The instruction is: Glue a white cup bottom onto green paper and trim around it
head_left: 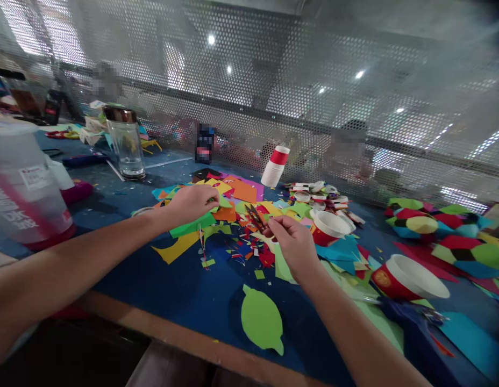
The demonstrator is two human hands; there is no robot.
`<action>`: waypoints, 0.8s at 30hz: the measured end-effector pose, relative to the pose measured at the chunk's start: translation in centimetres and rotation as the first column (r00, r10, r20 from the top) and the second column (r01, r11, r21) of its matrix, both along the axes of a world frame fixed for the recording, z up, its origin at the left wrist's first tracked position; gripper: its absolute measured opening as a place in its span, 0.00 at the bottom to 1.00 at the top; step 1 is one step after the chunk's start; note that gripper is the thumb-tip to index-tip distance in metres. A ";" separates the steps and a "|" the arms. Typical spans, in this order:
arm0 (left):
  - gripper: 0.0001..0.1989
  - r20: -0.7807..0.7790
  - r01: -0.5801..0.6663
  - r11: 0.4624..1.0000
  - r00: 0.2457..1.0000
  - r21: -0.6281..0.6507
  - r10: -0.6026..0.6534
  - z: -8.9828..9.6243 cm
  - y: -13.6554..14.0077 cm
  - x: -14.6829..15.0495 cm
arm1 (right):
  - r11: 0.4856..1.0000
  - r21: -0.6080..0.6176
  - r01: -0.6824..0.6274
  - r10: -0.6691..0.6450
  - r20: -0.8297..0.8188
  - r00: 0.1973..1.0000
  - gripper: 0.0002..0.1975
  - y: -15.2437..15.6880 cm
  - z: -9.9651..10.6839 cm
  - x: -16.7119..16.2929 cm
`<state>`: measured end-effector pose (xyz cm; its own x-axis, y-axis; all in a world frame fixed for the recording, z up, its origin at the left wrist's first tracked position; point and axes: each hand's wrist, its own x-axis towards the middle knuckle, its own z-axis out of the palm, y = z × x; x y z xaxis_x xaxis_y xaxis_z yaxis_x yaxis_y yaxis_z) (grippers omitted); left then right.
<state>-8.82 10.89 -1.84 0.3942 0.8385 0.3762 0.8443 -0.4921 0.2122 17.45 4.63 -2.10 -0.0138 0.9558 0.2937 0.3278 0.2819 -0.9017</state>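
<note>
My right hand [293,242] is closed around the handles of a pair of scissors [255,217], whose dark blades point up and left, slightly parted. My left hand [195,205] is closed in a pinch over the pile of coloured paper [243,189]. Green paper shows by its fingertips, but whether they grip it I cannot make out. Small paper snippets [249,250] in red, blue and white lie between my hands. Nearer to me, a light green leaf-shaped paper cutout [261,320] lies flat on the blue tabletop [161,290].
On the left stand a large plastic cup [27,188] and a glass bottle [126,142]. A stack of paper cups [276,166] leans at the back. Red-and-white paper cups [408,279] and folded paper pieces [419,220] crowd the right. A perforated metal screen [241,80] rises behind.
</note>
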 end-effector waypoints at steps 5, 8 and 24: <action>0.13 -0.057 -0.058 0.994 0.996 0.089 0.064 0.3 -1.1 0.4 | 1.000 -0.011 0.010 -0.010 0.008 1.000 0.14 0.1 -0.1 0.1; 0.14 -0.127 0.026 0.995 0.992 0.096 -0.013 0.3 -1.3 0.8 | 1.000 -0.018 0.004 -0.004 0.004 1.000 0.15 0.1 0.0 0.1; 0.06 -0.160 0.271 0.963 0.950 -0.014 -0.269 -1.3 0.3 0.6 | 1.000 -0.023 -0.020 0.020 0.010 1.000 0.15 0.1 -0.2 -0.1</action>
